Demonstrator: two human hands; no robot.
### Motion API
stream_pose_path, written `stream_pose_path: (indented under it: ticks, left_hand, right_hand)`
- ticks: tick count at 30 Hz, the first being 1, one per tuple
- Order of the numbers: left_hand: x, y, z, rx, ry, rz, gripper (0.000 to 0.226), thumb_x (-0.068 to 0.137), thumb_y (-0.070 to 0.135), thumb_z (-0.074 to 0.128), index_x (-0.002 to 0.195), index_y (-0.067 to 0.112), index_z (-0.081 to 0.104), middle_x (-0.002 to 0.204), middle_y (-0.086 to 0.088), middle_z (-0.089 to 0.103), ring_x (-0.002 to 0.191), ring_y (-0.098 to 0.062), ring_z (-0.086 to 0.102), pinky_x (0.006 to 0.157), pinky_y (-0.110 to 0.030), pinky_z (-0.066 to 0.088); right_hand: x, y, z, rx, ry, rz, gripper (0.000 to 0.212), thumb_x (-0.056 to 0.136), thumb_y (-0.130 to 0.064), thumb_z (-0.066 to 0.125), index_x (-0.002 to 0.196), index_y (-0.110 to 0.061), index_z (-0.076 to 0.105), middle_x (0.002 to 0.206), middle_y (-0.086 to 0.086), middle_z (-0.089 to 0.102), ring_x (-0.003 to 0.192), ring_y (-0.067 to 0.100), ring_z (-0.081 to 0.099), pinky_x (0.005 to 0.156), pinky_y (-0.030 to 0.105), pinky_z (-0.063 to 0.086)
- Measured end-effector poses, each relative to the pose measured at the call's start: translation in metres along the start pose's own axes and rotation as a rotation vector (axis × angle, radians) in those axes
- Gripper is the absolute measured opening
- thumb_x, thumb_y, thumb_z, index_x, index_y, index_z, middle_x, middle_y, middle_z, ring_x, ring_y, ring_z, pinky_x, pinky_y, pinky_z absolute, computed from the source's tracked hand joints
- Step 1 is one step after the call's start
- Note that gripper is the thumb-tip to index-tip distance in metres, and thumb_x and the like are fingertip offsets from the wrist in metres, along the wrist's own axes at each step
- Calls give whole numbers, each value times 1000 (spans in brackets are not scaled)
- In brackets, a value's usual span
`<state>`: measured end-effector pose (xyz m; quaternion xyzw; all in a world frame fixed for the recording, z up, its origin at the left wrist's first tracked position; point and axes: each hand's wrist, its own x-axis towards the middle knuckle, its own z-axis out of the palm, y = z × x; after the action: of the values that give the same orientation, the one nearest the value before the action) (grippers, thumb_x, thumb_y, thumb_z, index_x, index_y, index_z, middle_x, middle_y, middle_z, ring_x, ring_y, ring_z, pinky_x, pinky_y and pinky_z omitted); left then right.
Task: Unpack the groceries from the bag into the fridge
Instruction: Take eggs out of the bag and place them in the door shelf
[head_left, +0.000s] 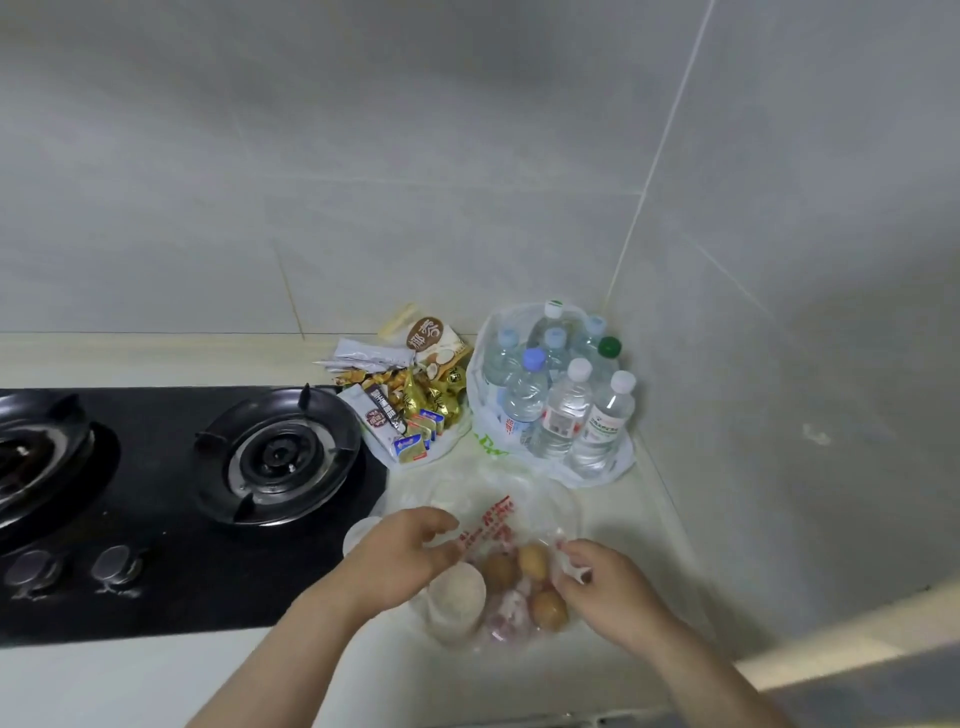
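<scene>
A clear plastic bag (524, 514) with red print lies on the counter in front of me. Inside it I see brown eggs (534, 561), a pale lidded tub (457, 597) and something pink under the film. My left hand (402, 556) grips the bag's left edge with curled fingers. My right hand (605, 584) pinches the bag's right edge. Behind it stands a second plastic bag (488, 415) holding several water bottles (563, 410). A pile of snack packets and small cartons (410, 395) lies to the left of the bottles. No fridge is in view.
A black gas hob (156, 519) with two burners fills the left of the counter (639, 519). Tiled walls close the corner behind and to the right. A pale edge (857, 644) crosses the lower right.
</scene>
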<state>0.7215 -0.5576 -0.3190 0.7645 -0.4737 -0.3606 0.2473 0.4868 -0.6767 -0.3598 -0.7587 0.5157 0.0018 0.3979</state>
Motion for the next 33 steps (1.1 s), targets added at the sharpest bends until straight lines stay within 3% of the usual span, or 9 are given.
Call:
stream_pose_path:
  ticks: [2, 5, 8, 12, 15, 23, 27, 31, 33]
  left_hand:
    - [19, -5, 1, -49, -55, -27, 37, 91, 30, 64, 127, 22, 62, 120, 15, 56, 116, -4, 55, 91, -11, 40]
    - [42, -6, 4, -93, -169, -77, 38, 86, 33, 65, 123, 24, 64, 115, 12, 56, 111, -7, 56, 88, -20, 47]
    - [59, -1, 11, -148, -224, -113, 22, 73, 37, 61, 90, 24, 68, 99, 2, 65, 90, -16, 60, 91, -39, 51]
    - [74, -2, 20, -163, -294, -166, 21, 84, 32, 64, 82, 12, 71, 80, -6, 69, 71, -18, 58, 68, -31, 45]
    - [83, -3, 26, -204, -314, -230, 24, 83, 34, 64, 63, 19, 63, 61, -1, 57, 59, -18, 48, 62, -30, 37]
    - [98, -5, 34, -274, -357, -374, 16, 80, 24, 68, 75, 10, 67, 70, -10, 64, 70, -27, 64, 80, -47, 57]
    - [98, -3, 35, -273, -361, -382, 23, 74, 22, 67, 83, 1, 69, 73, -12, 65, 69, -27, 64, 83, -49, 57]
    - [98, -7, 40, -281, -346, -358, 25, 67, 25, 65, 83, 8, 74, 73, -10, 67, 68, -24, 65, 83, -50, 58]
    - [96, -1, 39, -293, -309, -340, 18, 70, 22, 65, 81, 11, 73, 72, -8, 65, 62, -22, 61, 69, -41, 60]
  right_hand:
    - [11, 0, 4, 5, 3, 29, 43, 86, -33, 68, 128, -27, 61, 123, -4, 62, 114, 12, 60, 98, 26, 46]
    - [21, 2, 10, 15, -3, 66, 49, 87, -29, 68, 134, -20, 57, 130, -2, 59, 120, 13, 57, 97, 22, 43]
    - [28, 7, 14, 11, -18, 97, 50, 87, -30, 66, 135, -18, 56, 130, -1, 60, 118, 13, 57, 87, 21, 43]
    - [35, 12, 17, 51, -68, 140, 39, 79, -32, 69, 116, -21, 64, 111, -4, 68, 97, 11, 63, 78, 25, 49]
    - [40, 22, 19, 84, -100, 179, 58, 64, -51, 66, 114, -23, 65, 109, -4, 68, 94, 11, 63, 73, 25, 49]
    - [46, 31, 24, 324, -187, 145, 17, 81, -30, 78, 90, -23, 66, 85, -9, 68, 74, 2, 62, 67, 19, 49]
    - [46, 28, 33, 440, -146, 190, 38, 68, -38, 84, 80, -14, 57, 79, -1, 60, 66, 8, 56, 60, 25, 44]
    - [47, 29, 34, 506, -109, 260, 29, 76, -22, 84, 92, -12, 62, 92, 6, 70, 78, 15, 66, 65, 26, 52]
    - [48, 29, 31, 544, -84, 263, 35, 74, -24, 85, 94, -9, 61, 95, 12, 70, 80, 19, 67, 67, 30, 53]
